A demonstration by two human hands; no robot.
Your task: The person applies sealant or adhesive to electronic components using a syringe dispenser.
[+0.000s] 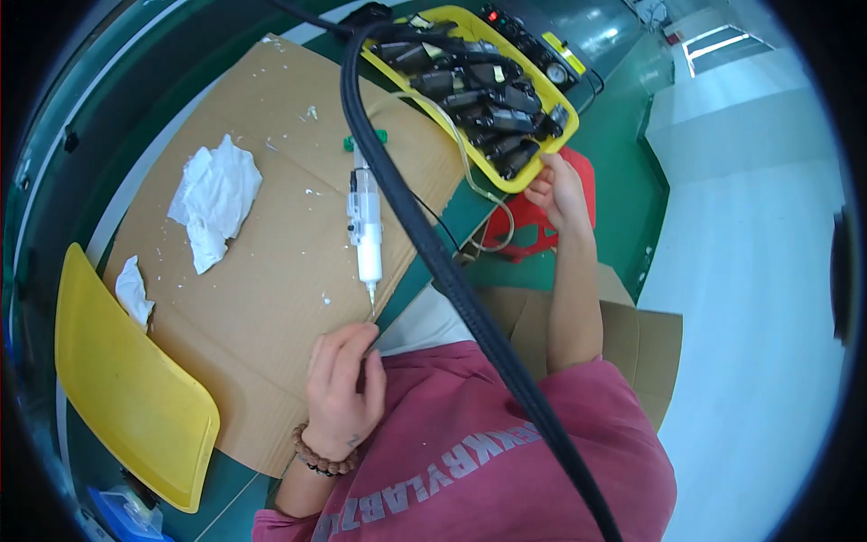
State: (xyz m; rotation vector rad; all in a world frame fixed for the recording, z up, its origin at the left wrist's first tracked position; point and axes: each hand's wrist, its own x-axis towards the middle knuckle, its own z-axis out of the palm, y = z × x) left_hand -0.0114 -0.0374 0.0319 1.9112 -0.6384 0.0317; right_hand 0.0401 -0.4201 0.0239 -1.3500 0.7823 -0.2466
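Observation:
At the near corner of a yellow tray (571, 134) full of black plastic parts (492, 99), my right hand (562, 191) grips the rim, thumb on top and fingers curled below. My left hand (345, 381), with a beaded bracelet at the wrist, rests by the cardboard's near edge. Its fingers are bent, the thumb stands apart from them, and nothing shows in it. Just beyond those fingertips points the needle tip of a dispensing syringe (368, 257) filled with white paste. The syringe lies on the cardboard sheet (280, 298), its green cap end away from me.
Crumpled white tissue (219, 194) and a smaller piece (134, 294) lie on the cardboard. A yellow tray (135, 388) sits at the left. A black braided cable (433, 257) crosses the view. Beyond the table edge are a red stool (582, 176) and a cardboard box (655, 348).

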